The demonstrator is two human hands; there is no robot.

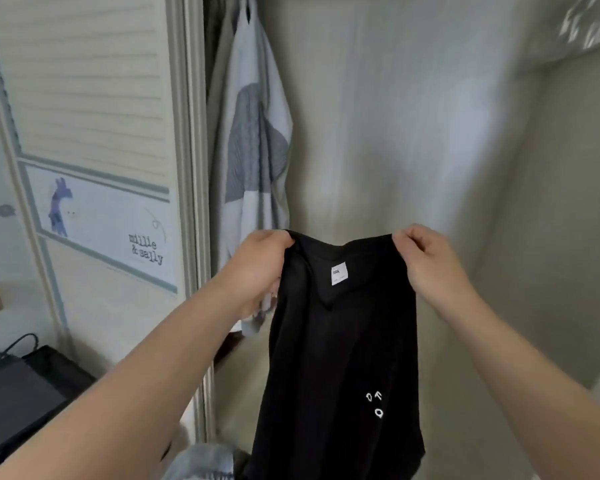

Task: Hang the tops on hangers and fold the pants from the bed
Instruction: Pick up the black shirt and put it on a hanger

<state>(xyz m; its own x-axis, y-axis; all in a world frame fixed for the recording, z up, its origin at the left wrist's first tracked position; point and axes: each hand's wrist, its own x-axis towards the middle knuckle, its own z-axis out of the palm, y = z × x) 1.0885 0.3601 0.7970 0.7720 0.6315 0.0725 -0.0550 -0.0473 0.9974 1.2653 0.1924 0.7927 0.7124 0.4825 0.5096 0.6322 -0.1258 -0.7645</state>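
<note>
A black garment (pixel 340 358) with a white label near its top edge and small white marks low on the right hangs in front of me inside an open closet. My left hand (pixel 260 268) grips its top left corner. My right hand (pixel 426 261) pinches its top right corner. The cloth hangs straight down between both hands. No hanger shows in the hands. The garment's bottom edge runs out of the frame.
A light grey-and-white garment (pixel 253 147) hangs at the closet's left side. A louvred closet door (pixel 94 140) with a printed panel stands left. A dark box (pixel 21 396) with cables sits at lower left. Pale cloth (pixel 205 462) lies at the bottom.
</note>
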